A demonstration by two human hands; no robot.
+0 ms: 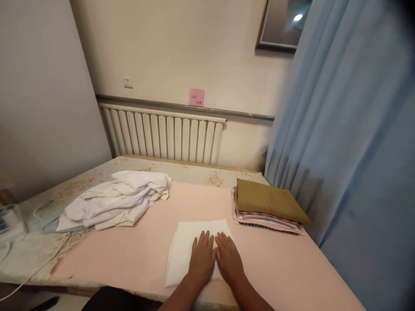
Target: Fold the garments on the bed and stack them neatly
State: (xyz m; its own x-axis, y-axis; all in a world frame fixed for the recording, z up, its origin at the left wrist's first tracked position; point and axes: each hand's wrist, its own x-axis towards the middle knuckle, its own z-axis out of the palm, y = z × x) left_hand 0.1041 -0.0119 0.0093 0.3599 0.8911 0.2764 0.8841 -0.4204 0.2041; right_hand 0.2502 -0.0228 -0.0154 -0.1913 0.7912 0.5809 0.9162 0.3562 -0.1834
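A white folded cloth (pixel 181 246) lies flat near the front edge of the bed, on a pink sheet (pixel 136 255). My left hand (pixel 202 257) rests palm down on the cloth, its fingers stretched out and pointing away from me. Beside it, my right hand (pixel 228 259) lies flat on the right part of the same cloth, fingers also extended. The two hands are side by side, thumbs close together. Neither hand grips anything. Part of the cloth is hidden under my hands and wrists.
A crumpled heap of white cloth (pixel 119 198) lies at the left. To the right sits a stack of folded fabrics with a mustard-brown piece (pixel 269 201) on top. A blue curtain (pixel 350 142) hangs along the right side. A white cable (pixel 35 272) trails at the left.
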